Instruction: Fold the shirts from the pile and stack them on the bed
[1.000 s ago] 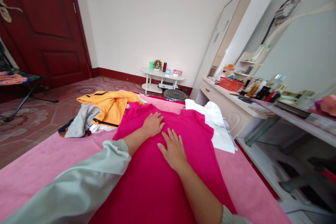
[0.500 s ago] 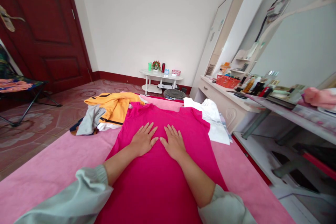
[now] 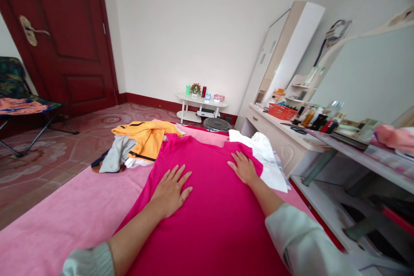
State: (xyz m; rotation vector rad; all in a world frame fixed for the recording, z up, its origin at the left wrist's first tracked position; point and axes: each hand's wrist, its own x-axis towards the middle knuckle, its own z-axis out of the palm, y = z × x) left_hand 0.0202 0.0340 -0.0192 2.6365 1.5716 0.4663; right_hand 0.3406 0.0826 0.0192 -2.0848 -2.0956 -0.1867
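A bright pink T-shirt lies spread out on the pale pink bed cover, its neckline and sleeves at the far end. My left hand rests flat on the left side of the shirt with its fingers spread. Farther up, near the right sleeve, my right hand lies open on the cloth, palm down. Neither hand grips the fabric. The shirt's near end runs out of view at the bottom.
Left of the shirt is a pile of clothes with a yellow garment on top. A white shirt lies at the right edge. Beyond stands a small white table; a dressing table flanks the bed on the right.
My hands have moved apart. The right one slid outward toward the right sleeve, and the left one came nearer to me. The head view has shifted slightly.
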